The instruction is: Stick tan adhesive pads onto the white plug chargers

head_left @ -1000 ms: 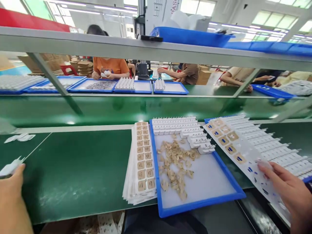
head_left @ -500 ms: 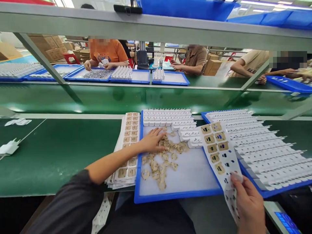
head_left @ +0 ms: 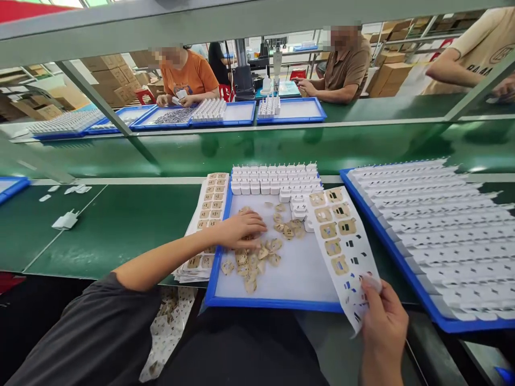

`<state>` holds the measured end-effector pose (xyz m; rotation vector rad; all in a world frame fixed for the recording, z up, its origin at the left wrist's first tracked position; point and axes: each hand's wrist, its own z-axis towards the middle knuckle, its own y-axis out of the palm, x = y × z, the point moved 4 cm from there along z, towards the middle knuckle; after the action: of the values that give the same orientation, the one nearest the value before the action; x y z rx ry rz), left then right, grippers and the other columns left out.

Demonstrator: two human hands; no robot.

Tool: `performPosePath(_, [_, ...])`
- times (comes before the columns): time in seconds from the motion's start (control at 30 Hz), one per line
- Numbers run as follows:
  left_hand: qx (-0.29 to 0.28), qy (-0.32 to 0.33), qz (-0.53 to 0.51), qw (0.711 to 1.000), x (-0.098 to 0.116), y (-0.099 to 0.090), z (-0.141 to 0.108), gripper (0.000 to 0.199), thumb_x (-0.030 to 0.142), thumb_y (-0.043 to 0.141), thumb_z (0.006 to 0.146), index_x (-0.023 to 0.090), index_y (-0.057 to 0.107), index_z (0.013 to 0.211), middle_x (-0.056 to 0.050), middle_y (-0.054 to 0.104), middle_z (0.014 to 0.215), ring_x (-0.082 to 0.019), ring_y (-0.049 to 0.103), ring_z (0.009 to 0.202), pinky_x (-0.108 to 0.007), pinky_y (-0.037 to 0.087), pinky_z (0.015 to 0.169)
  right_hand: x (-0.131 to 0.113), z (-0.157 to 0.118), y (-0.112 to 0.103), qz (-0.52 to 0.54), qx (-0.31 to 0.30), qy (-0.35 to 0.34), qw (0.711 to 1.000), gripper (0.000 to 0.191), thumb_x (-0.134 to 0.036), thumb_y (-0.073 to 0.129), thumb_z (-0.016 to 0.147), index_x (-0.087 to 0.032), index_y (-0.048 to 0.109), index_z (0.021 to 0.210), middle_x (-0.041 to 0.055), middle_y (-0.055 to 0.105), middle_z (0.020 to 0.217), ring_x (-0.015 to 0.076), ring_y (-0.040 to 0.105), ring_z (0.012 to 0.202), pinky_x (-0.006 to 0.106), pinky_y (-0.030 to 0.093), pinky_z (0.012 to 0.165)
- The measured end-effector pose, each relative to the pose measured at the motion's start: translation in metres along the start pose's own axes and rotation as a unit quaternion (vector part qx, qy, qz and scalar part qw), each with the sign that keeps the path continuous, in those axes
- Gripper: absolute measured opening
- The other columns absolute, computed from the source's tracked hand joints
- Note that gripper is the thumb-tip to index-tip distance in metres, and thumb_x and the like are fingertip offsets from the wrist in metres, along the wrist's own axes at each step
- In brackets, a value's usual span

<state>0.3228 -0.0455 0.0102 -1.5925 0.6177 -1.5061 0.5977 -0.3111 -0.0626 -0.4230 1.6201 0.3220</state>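
Observation:
My left hand (head_left: pixel 241 229) lies palm down with fingers stretched over loose tan die-cut pieces (head_left: pixel 251 262) in a blue-rimmed tray (head_left: pixel 277 303). Whether a piece sits under the fingers is hidden. My right hand (head_left: pixel 382 305) pinches the lower end of a white backing sheet (head_left: pixel 346 257), tilted over the tray's right side. Tan stickers remain on the sheet's upper part, while its lower part shows only small cut-outs. Rows of white plug adapters (head_left: pixel 261 186) stand at the back of the tray.
A stack of sticker sheets (head_left: pixel 207 214) lies left of the tray. On the right, another blue tray (head_left: pixel 396 257) holds rows of white adapters. One white plug (head_left: pixel 65 220) lies far left. Several co-workers sit across the bench, beyond a metal frame (head_left: pixel 94 104).
My left hand has shifted toward the tray's left side over the tan pieces. The right hand and its sheet have moved left, and the camera view has shifted.

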Motion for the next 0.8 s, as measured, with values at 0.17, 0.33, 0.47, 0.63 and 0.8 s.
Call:
performPosePath(0.17, [0.013, -0.020, -0.007, 1.000, 0.036, 0.012, -0.029, 0.082, 0.060, 0.086, 0.061, 0.035, 0.061, 0.136, -0.009, 0.051, 0.152, -0.041, 0.037, 0.147, -0.061, 0.015, 0.125, -0.003, -0.003, 0.004, 0.002, 0.011, -0.016, 1.000, 0.041, -0.050, 0.079, 0.071, -0.015, 0.072, 0.089, -0.0006, 0.060, 0.070, 0.0146, 0.051, 0.062, 0.026, 0.043, 0.055])
performPosePath(0.33, [0.008, -0.012, -0.013, 1.000, 0.062, 0.034, -0.032, 0.082, 0.060, 0.084, 0.066, 0.038, 0.058, 0.140, -0.007, 0.048, 0.155, -0.044, 0.030, 0.150, -0.065, 0.008, 0.124, -0.009, -0.005, 0.009, -0.036, 0.046, -0.049, 0.997, 0.039, -0.048, 0.076, 0.071, -0.014, 0.074, 0.090, -0.0001, 0.063, 0.072, 0.0142, 0.052, 0.063, 0.027, 0.043, 0.058])
performPosePath(0.47, [-0.011, 0.016, -0.037, 0.999, 0.072, 0.052, -0.024, 0.066, 0.051, 0.078, 0.078, 0.039, 0.057, 0.140, -0.004, 0.049, 0.155, -0.040, 0.032, 0.150, -0.064, 0.001, 0.124, -0.013, -0.006, 0.013, -0.074, 0.051, -0.096, 0.991, 0.036, -0.044, 0.073, 0.074, -0.013, 0.075, 0.090, 0.0019, 0.065, 0.075, 0.0159, 0.055, 0.066, 0.029, 0.045, 0.062])
performPosePath(0.63, [-0.023, 0.027, -0.099, 0.994, 0.073, 0.071, -0.017, 0.032, 0.033, 0.070, 0.089, 0.040, 0.070, 0.120, 0.000, 0.062, 0.142, -0.031, 0.045, 0.144, -0.060, 0.011, 0.126, -0.011, -0.008, 0.012, -0.095, 0.058, -0.118, 0.987, 0.036, -0.043, 0.072, 0.077, -0.012, 0.075, 0.094, 0.0014, 0.062, 0.071, 0.0156, 0.053, 0.064, 0.030, 0.044, 0.063])
performPosePath(0.8, [-0.014, 0.020, -0.033, 0.999, 0.063, 0.066, -0.027, 0.020, 0.031, 0.055, 0.097, 0.033, 0.074, 0.104, -0.003, 0.062, 0.142, -0.029, 0.042, 0.147, -0.060, 0.011, 0.127, -0.011, -0.010, 0.011, -0.107, 0.050, -0.123, 0.985, 0.043, -0.050, 0.070, 0.077, -0.012, 0.074, 0.097, 0.0052, 0.067, 0.079, 0.0204, 0.060, 0.072, 0.033, 0.049, 0.068])
